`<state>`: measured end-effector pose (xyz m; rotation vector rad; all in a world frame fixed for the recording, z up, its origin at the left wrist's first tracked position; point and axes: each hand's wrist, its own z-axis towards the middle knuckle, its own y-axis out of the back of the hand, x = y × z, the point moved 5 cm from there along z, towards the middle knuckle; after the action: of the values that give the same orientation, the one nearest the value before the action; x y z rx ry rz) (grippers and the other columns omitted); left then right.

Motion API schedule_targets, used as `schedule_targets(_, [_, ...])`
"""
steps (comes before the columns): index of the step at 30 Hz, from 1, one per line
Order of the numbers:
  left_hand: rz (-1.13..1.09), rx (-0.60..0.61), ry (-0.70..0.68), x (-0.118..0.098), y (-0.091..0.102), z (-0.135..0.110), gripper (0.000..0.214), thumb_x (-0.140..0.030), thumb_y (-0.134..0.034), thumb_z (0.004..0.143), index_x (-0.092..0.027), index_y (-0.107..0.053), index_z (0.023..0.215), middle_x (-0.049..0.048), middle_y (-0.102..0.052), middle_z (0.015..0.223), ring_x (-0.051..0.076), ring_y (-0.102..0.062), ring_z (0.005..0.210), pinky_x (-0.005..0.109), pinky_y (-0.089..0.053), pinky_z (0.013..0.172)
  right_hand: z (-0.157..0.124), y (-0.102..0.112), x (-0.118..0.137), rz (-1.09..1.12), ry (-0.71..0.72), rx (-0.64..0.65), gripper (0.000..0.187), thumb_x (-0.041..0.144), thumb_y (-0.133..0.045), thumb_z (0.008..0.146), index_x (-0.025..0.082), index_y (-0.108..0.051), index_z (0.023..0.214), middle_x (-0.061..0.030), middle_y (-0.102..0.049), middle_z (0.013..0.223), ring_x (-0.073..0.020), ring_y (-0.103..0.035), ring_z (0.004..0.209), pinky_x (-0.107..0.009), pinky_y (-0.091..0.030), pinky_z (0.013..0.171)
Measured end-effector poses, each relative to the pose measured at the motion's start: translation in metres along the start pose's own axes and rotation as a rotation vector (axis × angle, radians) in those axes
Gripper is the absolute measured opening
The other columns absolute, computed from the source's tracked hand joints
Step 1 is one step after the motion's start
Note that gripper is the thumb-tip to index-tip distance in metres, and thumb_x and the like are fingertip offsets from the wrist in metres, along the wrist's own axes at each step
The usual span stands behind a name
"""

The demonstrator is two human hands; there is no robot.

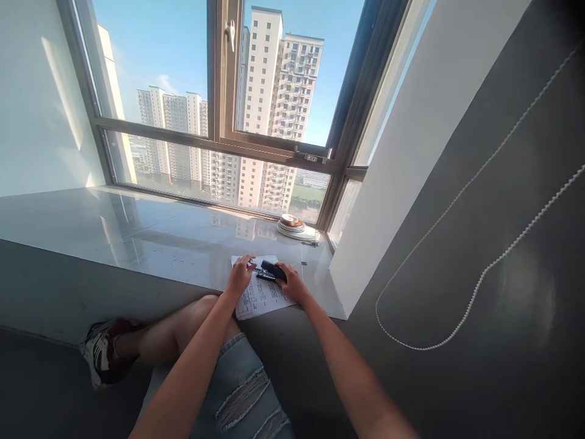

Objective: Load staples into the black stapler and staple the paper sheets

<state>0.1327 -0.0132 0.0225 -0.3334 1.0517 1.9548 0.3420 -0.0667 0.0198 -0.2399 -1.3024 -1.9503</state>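
A printed sheet of paper (260, 296) lies on the glossy grey window sill (150, 235), its near edge hanging slightly over the sill's front. A black stapler (272, 271) rests on the paper's upper part. My right hand (291, 283) is wrapped round the stapler's rear. My left hand (241, 274) rests on the paper beside the stapler's front end, with fingers curled and pinching near the stapler's tip. Whether those fingers hold anything small is too fine to see.
A stack of round plates or tape rolls (295, 227) sits at the sill's far right corner by the window frame (223, 137). A white bead cord (484, 268) hangs on the dark wall at right. My bent knee (201, 311) and shoe (103, 350) are below the sill.
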Motion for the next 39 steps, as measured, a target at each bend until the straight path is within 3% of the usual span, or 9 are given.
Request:
schedule_targets(4, [0.133, 0.074, -0.019, -0.002, -0.006, -0.002, 0.022, -0.019, -0.055, 0.095, -0.022, -0.071, 0.109, 0.0098, -0.072, 0.11, 0.028, -0.06, 0.109, 0.039, -0.046, 0.095, 0.0, 0.0, 0.0, -0.007, 0.007, 0.006, 0.059, 0.013, -0.062, 0.084, 0.028, -0.052, 0.14, -0.0078, -0.061, 0.131, -0.0253, -0.056, 0.121, -0.044, -0.042, 0.107])
schedule_targets(11, [0.262, 0.161, -0.005, -0.005, -0.01, -0.005, 0.024, -0.016, -0.049, 0.097, -0.025, -0.069, 0.108, 0.0114, -0.065, 0.119, 0.03, -0.053, 0.118, 0.043, -0.04, 0.097, 0.0, -0.001, -0.003, -0.013, -0.002, 0.006, 0.058, 0.014, -0.061, 0.085, 0.026, -0.051, 0.141, -0.0089, -0.06, 0.131, -0.0257, -0.056, 0.12, -0.044, -0.042, 0.107])
schedule_targets(28, [0.246, 0.174, -0.004, -0.004, -0.013, -0.005, 0.02, -0.017, -0.053, 0.097, -0.025, -0.07, 0.105, 0.0103, -0.065, 0.119, 0.03, -0.052, 0.117, 0.044, -0.038, 0.098, 0.0, -0.001, -0.006, -0.025, -0.01, 0.018, 0.058, 0.015, -0.061, 0.086, 0.026, -0.05, 0.142, -0.0087, -0.061, 0.128, -0.025, -0.055, 0.117, -0.043, -0.041, 0.107])
schedule_targets(39, [0.228, 0.129, 0.088, -0.004, -0.004, -0.005, 0.018, -0.023, -0.062, 0.094, -0.026, -0.078, 0.101, 0.009, -0.067, 0.115, 0.03, -0.055, 0.112, 0.042, -0.04, 0.095, 0.0, 0.0, -0.002, -0.018, -0.01, 0.01, 0.058, 0.013, -0.062, 0.086, 0.026, -0.051, 0.14, -0.0086, -0.06, 0.131, -0.0253, -0.055, 0.119, -0.042, -0.041, 0.107])
